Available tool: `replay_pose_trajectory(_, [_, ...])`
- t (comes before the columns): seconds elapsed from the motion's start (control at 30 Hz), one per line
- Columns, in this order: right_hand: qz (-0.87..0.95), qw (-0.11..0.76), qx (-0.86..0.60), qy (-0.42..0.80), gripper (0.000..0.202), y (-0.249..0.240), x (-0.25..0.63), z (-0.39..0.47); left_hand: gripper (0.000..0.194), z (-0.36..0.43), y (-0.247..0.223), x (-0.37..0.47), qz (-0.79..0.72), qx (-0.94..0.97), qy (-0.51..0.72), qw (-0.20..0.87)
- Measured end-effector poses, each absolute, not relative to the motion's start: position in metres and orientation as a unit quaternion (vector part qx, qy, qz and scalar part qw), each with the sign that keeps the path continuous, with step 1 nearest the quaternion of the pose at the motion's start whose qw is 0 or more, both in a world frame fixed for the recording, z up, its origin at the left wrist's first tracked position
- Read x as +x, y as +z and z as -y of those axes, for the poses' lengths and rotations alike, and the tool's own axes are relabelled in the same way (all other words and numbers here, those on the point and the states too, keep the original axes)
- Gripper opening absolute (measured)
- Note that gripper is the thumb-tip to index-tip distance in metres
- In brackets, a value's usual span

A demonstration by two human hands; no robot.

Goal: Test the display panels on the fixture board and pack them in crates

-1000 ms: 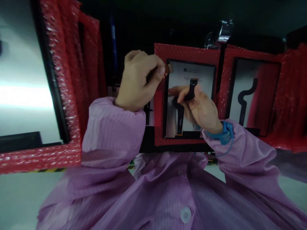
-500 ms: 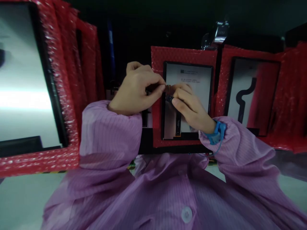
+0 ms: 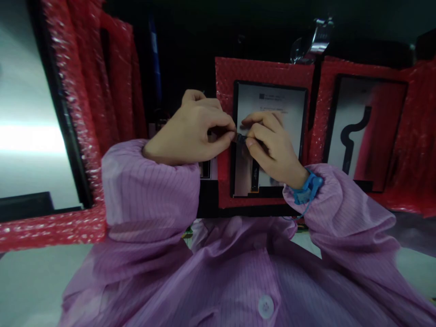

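Observation:
In front of me a display panel [image 3: 295, 113] with a pale back and black edges rests on a red bubble-wrap sheet [image 3: 226, 72]. A black flex cable [image 3: 255, 176] rises from its lower edge toward my fingers. My right hand [image 3: 277, 150] pinches the dark end of this flex cable [image 3: 241, 138] between thumb and index finger, the other fingers loosely curled. My left hand [image 3: 194, 129] is closed in a pinch right beside it, on a small brownish strip [image 3: 235, 137]. The two ends appear to meet; whether they are joined I cannot tell.
At the right lies another panel [image 3: 335, 136] with a curved black cable, on red bubble wrap [image 3: 413, 136]. A large panel on red wrap [image 3: 97, 181] stands close at the left. Behind are a blue pen-like stick [image 3: 156, 59] and a shiny metal-like object [image 3: 320, 36]. A blue wrist strap [image 3: 308, 187] circles my right wrist.
The brownish strip at my left fingertips has come down level with the cable end in my right hand. My right index finger has shifted slightly. The view has moved a little.

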State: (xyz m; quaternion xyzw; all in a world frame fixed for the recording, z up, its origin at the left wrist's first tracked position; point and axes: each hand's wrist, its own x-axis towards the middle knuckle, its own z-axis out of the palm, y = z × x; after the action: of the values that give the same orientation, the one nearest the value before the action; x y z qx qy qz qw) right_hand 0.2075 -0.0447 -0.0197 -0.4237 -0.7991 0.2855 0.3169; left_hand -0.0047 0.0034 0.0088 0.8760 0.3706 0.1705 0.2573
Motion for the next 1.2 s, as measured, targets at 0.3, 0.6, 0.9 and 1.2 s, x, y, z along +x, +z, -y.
replay_pose_trajectory(0.3, [0.799,0.306,-0.43,0.29,0.018,-0.0211,0.2074,0.0439,0.01,-0.0032,0.009,-0.0032,-0.397,0.853,0.174,0.29])
replay_pose_trajectory(0.6, [0.802,0.302,-0.426,0.291,0.023,-0.0213,0.2063,0.0426,0.01,-0.0034,0.0077,-0.0008,-0.41,0.838,0.188,0.307])
replay_pose_trajectory(0.9, [0.801,0.29,-0.424,0.308,0.025,-0.0219,0.2086,0.0412,0.014,-0.0037,0.004,-0.003,-0.404,0.85,0.186,0.282])
replay_pose_trajectory(1.2, [0.805,0.285,-0.431,0.292,0.025,-0.0217,0.2057,0.0459,0.013,-0.0034,0.0034,-0.0031,-0.399,0.84,0.211,0.3])
